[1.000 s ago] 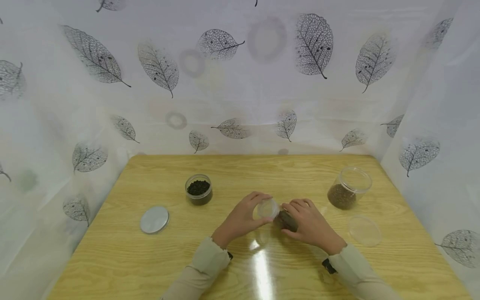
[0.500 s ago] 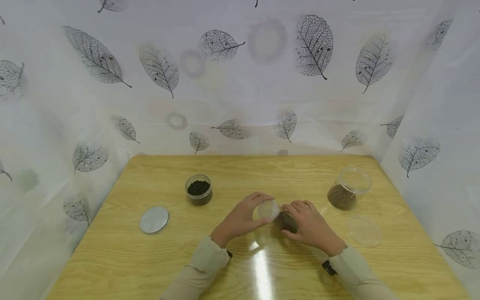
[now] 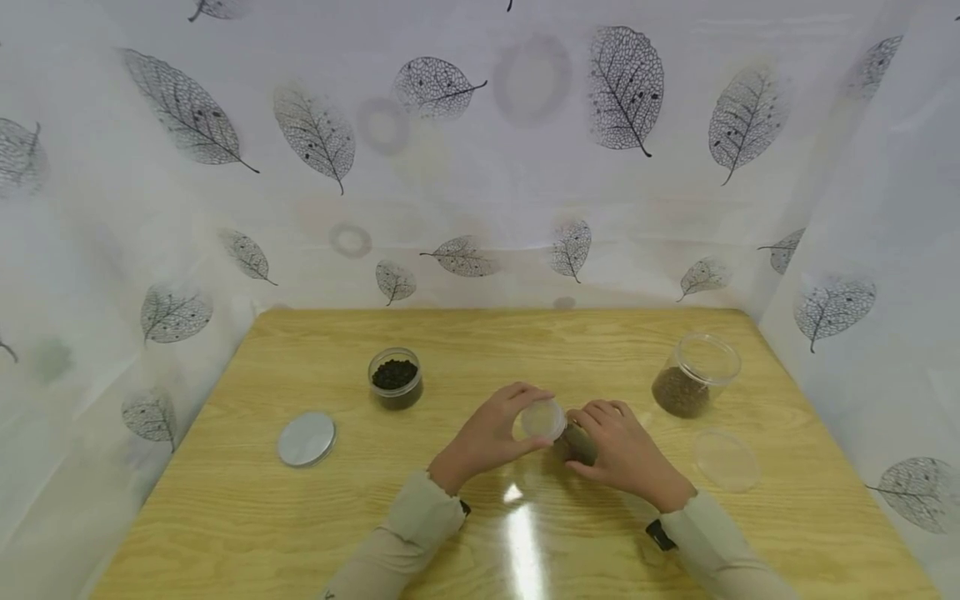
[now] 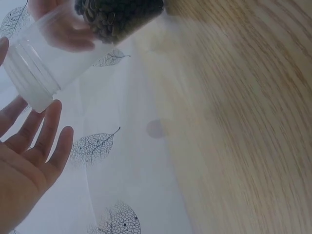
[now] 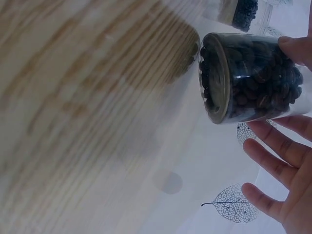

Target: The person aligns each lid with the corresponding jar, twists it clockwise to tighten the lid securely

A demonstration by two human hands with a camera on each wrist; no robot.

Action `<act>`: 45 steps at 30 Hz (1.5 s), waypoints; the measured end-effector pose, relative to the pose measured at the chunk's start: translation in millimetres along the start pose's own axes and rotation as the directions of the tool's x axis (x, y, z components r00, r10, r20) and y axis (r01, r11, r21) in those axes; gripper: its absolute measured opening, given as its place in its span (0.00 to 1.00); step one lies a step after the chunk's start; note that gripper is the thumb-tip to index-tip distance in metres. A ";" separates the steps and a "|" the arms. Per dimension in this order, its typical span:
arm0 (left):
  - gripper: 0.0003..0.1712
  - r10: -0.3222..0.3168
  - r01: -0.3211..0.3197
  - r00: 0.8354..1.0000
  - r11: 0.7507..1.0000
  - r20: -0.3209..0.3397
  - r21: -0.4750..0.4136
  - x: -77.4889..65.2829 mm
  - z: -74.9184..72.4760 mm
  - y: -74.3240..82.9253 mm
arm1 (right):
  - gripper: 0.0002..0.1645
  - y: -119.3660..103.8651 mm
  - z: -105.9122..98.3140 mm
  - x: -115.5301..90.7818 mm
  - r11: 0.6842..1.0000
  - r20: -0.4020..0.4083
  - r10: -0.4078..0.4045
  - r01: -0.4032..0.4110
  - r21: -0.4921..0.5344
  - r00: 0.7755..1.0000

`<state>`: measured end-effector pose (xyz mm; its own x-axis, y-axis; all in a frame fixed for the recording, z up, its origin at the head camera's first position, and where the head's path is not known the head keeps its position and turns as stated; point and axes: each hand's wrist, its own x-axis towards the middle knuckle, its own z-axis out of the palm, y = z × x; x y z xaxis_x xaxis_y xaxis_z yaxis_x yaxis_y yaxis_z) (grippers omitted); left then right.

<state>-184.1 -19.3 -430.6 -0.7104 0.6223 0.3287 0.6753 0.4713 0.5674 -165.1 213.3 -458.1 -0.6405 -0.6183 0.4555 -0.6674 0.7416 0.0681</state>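
Left hand (image 3: 491, 435) pinches the cloudy lid (image 3: 543, 419) at the mouth of a clear jar (image 3: 576, 446), tilted over the wood-grained tabletop (image 3: 300, 542); right hand (image 3: 624, 448) curls round the body, partly hiding glossy dark beans (image 5: 263, 87). Farther out: a round silvery disc (image 3: 306, 439), two see-through tubs, one (image 3: 397, 398) dark and lumpy inside.

A clear jar (image 5: 248, 80) — partly filled with dark beans (image 4: 114, 17), translucent lid (image 3: 542, 420) at its mouth — tilts over the wooden table (image 3: 262, 533).

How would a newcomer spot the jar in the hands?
On the wooden table, the left jar and right jar stand upright. In front, between them, the left hand and right hand grip the held jar of dark beans. Unlike those, it is tilted, with a translucent lid at its mouth.
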 end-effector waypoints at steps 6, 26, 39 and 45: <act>0.33 -0.024 0.023 0.999 0.999 -0.023 -0.026 -0.9 1.0 1.4 | 0.41 -0.8 -0.7 0.3 1.000 0.009 0.010 -0.010 0.017 1.000; 0.34 0.012 -0.011 1.000 0.999 -0.029 0.050 -1.6 3.1 3.7 | 0.41 -0.9 -0.7 -1.6 1.000 0.034 0.020 -0.020 0.004 0.999; 0.33 0.027 -0.027 1.000 0.998 0.002 -0.065 -1.6 1.9 -2.1 | 0.41 -0.6 0.0 -1.0 0.999 0.037 0.023 -0.024 0.029 0.999; 0.32 0.055 -0.052 0.998 0.995 0.027 -0.089 0.0 1.5 -5.4 | 0.41 -1.0 -0.1 -0.5 0.999 0.042 0.021 -0.022 0.036 0.999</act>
<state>-187.5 -21.0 -434.8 -0.6667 0.6638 0.3388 0.6911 0.3805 0.6145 -164.1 212.9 -458.3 -0.6694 -0.6132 0.4195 -0.6662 0.7453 0.0264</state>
